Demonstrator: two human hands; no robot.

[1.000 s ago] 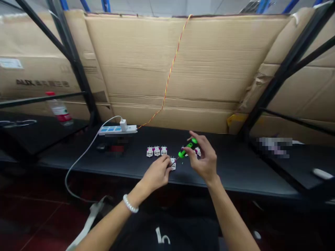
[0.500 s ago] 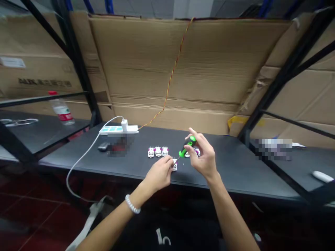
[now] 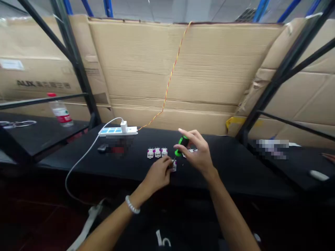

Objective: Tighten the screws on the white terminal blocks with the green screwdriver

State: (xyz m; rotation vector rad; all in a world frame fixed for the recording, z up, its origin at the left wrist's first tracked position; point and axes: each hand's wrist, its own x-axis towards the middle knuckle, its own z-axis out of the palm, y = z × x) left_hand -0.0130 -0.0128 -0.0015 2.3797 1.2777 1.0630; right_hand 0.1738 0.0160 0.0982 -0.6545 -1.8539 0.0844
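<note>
Cardboard panels (image 3: 136, 59) back the black surface (image 3: 235, 164) between dark metal posts (image 3: 75, 68); far blue bars (image 3: 108, 7); dark reddish floor (image 3: 34, 216) near left.

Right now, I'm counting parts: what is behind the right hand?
Behind the right hand, small white plastic parts partly show on the black tabletop; the hand covers the rest, hiding their number.

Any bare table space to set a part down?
Yes: the black tabletop between the right hand and right rack post, plus a front-left stretch between the white cable and left hand. Crowded centre: screwdriver and white units.
</note>
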